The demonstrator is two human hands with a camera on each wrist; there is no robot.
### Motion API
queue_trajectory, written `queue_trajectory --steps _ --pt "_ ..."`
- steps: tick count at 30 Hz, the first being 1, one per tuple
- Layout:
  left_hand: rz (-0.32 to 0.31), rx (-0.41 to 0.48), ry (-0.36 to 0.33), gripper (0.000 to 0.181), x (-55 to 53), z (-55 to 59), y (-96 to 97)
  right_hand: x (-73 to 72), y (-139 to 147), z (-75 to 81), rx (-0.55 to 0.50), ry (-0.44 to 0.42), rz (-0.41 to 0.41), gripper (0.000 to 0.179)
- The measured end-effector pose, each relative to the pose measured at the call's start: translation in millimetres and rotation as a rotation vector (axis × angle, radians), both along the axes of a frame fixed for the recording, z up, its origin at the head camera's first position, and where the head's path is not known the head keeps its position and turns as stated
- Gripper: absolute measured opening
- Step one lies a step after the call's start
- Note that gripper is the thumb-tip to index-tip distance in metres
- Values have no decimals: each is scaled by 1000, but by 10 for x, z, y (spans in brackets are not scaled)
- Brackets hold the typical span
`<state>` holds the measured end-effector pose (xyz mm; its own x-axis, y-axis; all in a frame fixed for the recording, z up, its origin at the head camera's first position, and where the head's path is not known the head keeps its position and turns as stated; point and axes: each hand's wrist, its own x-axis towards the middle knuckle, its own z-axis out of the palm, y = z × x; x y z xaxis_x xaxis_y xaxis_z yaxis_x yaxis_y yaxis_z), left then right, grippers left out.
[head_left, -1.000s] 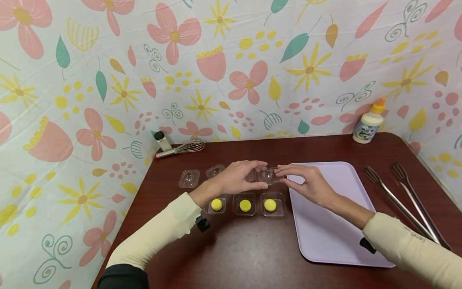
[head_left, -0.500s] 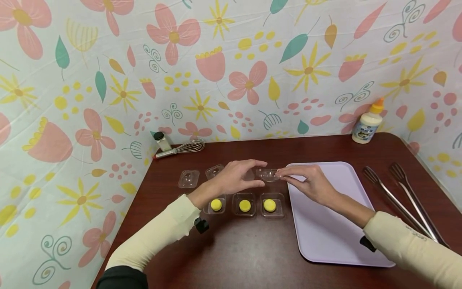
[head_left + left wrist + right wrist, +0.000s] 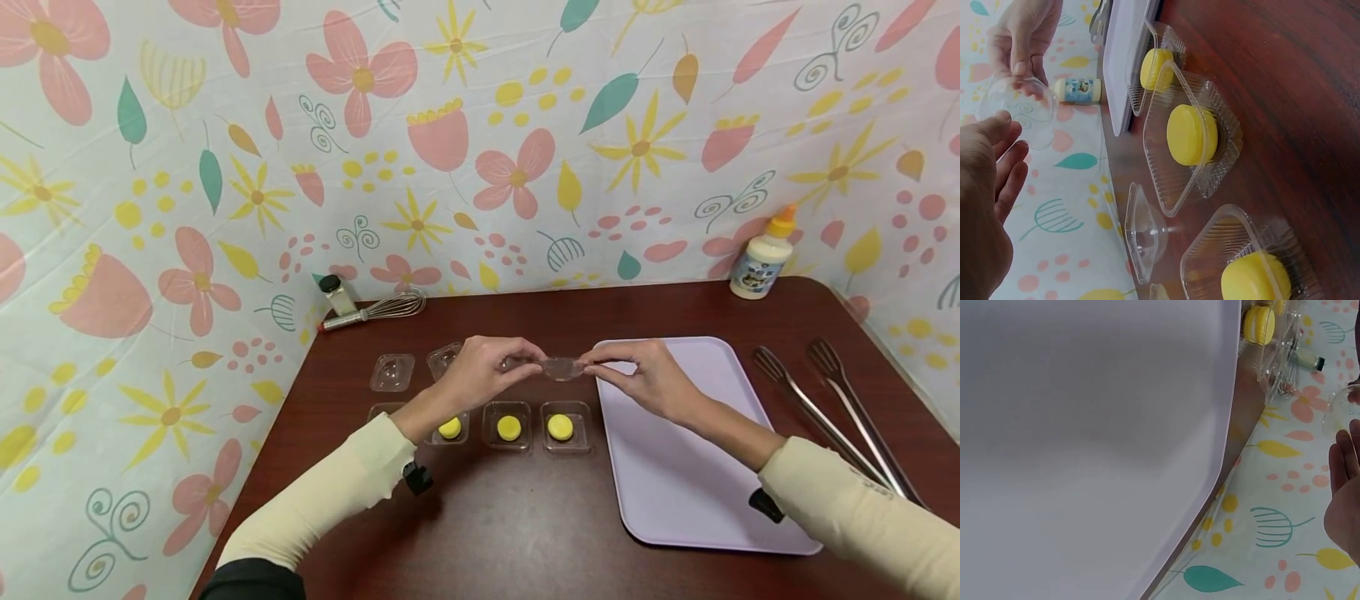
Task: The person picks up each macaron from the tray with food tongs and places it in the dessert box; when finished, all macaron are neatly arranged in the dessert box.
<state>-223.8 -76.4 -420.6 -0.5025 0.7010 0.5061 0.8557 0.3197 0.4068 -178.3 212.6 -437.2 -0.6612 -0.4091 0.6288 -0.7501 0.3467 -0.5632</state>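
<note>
Both hands hold a clear plastic domed lid (image 3: 562,368) above the table. My left hand (image 3: 486,371) pinches its left edge between thumb and fingers; my right hand (image 3: 651,377) pinches the right edge. The left wrist view shows the lid (image 3: 1041,125) upright between the two hands. Below stand clear plastic boxes in a row, three with a yellow macaron inside: the right macaron (image 3: 560,427), the middle macaron (image 3: 509,428) and the left macaron (image 3: 450,428), partly behind my left arm. Another box (image 3: 384,408) is mostly hidden by that arm.
Two more clear lids, a left lid (image 3: 392,372) and one beside it (image 3: 442,360), lie behind the boxes. A lilac tray (image 3: 697,483) sits at right, with metal tongs (image 3: 855,408) beyond it. A whisk (image 3: 386,307), small jar (image 3: 337,293) and bottle (image 3: 761,265) stand near the wall.
Half a second ago my left fingers were spread apart from the lid; now they pinch its left edge. My right hand keeps its hold, and the lid's tilt has changed.
</note>
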Motion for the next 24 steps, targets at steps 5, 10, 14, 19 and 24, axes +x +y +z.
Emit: queue_trajectory --steps 5,10,14,19,24 --pt "4 16 -64 8 11 -9 -2 12 2 -3 17 -54 -27 39" --pt "-25 62 -204 9 10 -13 -18 21 -7 -13 52 -20 -34 69" --pt "-42 115 -325 9 -3 -18 -27 24 -24 -11 102 73 -24 87" --pt "-54 152 -459 9 -13 -18 -26 35 -45 -1 163 196 -16 100" --pt "-85 180 -591 11 -13 -6 -26 18 -62 1 174 334 -3 88"
